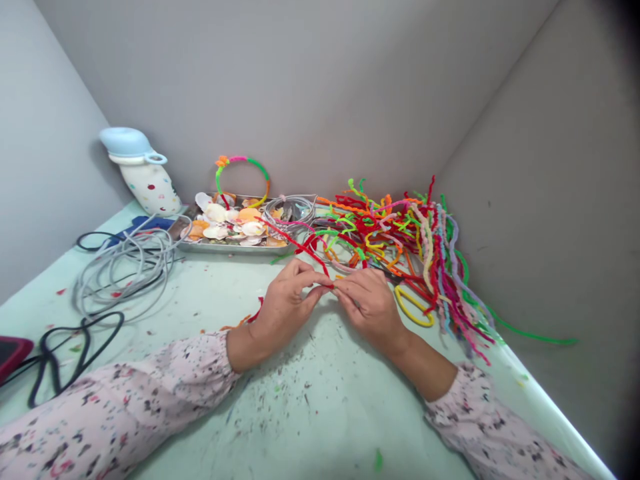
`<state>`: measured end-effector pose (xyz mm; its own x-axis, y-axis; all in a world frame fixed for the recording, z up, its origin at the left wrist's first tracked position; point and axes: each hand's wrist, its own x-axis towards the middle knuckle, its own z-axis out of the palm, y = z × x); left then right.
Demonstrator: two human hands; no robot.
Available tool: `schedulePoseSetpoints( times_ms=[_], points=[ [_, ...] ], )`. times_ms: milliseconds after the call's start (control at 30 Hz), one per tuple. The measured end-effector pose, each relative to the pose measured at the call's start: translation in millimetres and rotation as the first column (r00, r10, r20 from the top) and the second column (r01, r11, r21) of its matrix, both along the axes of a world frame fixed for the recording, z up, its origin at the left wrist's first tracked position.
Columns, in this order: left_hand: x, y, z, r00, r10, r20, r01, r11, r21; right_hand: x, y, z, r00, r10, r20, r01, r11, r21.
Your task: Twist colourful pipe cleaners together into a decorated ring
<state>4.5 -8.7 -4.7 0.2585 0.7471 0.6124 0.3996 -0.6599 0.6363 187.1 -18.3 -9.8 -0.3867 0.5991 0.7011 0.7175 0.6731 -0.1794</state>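
Note:
My left hand (pixel 289 308) and my right hand (pixel 371 308) meet over the middle of the table, fingertips pinched together. Between them is a red pipe cleaner (pixel 305 247), its long free end slanting up and left toward the tray. Just beyond my fingers, a curved piece with green and red parts (pixel 361 253) shows; whether it joins the red one I cannot tell. Part of a small orange and red fuzzy piece (pixel 246 320) pokes out behind my left wrist.
Shells fill a metal tray (pixel 240 249), where a multicoloured ring (pixel 257 162) stands upright. A pipe cleaner heap (pixel 395 227) lies right, beside a yellow loop (pixel 413 308). At left are a bottle (pixel 150 187), grey cable (pixel 125 267), black cord (pixel 87 353) and a red-edged device (pixel 13 357).

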Motion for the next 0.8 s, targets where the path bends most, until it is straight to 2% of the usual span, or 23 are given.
schedulePoseSetpoints(
  times_ms=[367,800],
  points=[
    [-0.8,2.1,0.8,0.996,0.050,-0.079,-0.049,0.999,0.009,0.9,0.1,-0.4,1.000,0.002,0.003,-0.002,1.000,0.014],
    [-0.5,0.7,2.2,0.991,0.049,-0.121,-0.050,0.999,-0.007,0.7,-1.0,2.1,0.999,0.015,0.032,-0.017,0.999,0.051]
  ],
)
